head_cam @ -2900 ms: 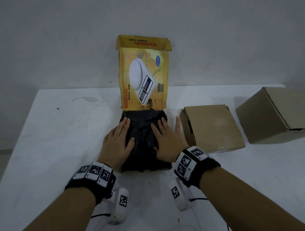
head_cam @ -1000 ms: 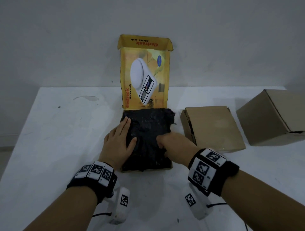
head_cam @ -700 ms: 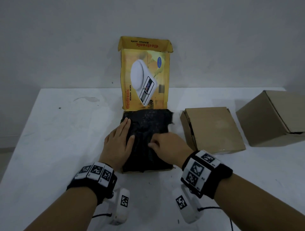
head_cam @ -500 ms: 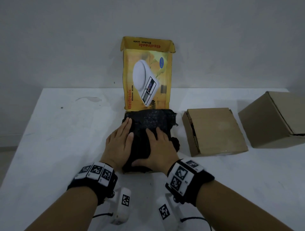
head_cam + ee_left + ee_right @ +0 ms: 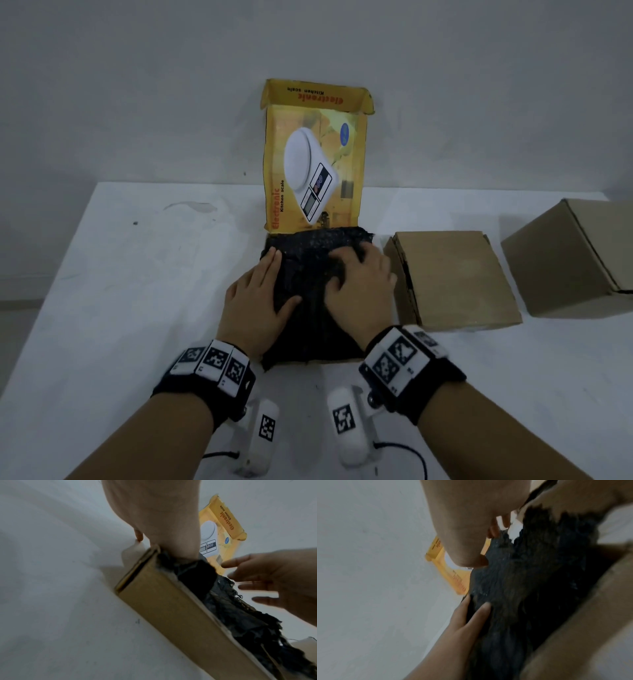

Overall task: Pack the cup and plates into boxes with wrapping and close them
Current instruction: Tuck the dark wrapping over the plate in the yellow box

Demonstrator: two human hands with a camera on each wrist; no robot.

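Black wrapping beneath both flat, spread grips: left hand, right hand.

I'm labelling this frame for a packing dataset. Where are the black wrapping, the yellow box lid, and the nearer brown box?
black wrapping (image 5: 310, 329), head view, bare middle between the hands.
yellow box lid (image 5: 313, 171), head view, printed scale picture on the raised flap.
nearer brown box (image 5: 452, 277), head view, flat top face.
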